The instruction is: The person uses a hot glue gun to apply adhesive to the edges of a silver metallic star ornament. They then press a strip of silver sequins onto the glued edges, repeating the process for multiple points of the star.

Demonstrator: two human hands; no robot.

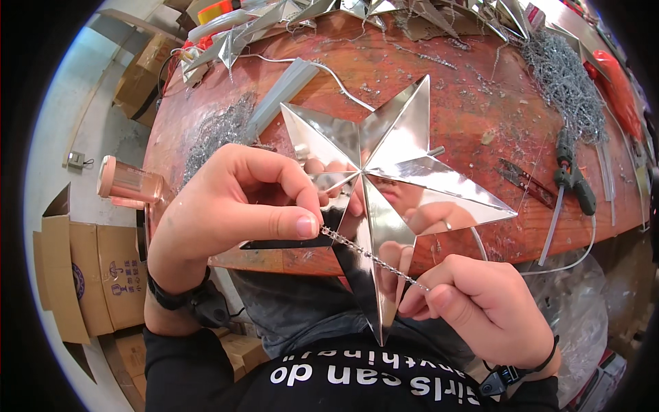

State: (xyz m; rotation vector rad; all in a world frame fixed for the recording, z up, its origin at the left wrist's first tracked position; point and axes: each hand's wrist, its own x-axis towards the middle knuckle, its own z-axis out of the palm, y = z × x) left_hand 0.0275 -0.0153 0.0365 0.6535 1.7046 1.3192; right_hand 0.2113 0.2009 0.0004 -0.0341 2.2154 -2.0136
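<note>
A shiny silver star (367,161) with several mirrored points lies at the near edge of the red table, its lowest point reaching over the edge toward me. A thin silver rhinestone-like chain (376,259) is stretched taut across its lower arm. My left hand (244,199) pinches the chain's upper left end between thumb and forefinger, over the star's left side. At the lower right, my right hand (484,302) pinches the other end, fingers closed beside the star's lower point.
A dark-green glue gun (576,182) and red-handled pliers (525,180) lie at right. Silver chain heaps (566,82) sit at far right and left. Clear glue sticks (283,96) lie behind my left hand; more stars (257,38) line the back. Cardboard boxes (106,275) stand at left.
</note>
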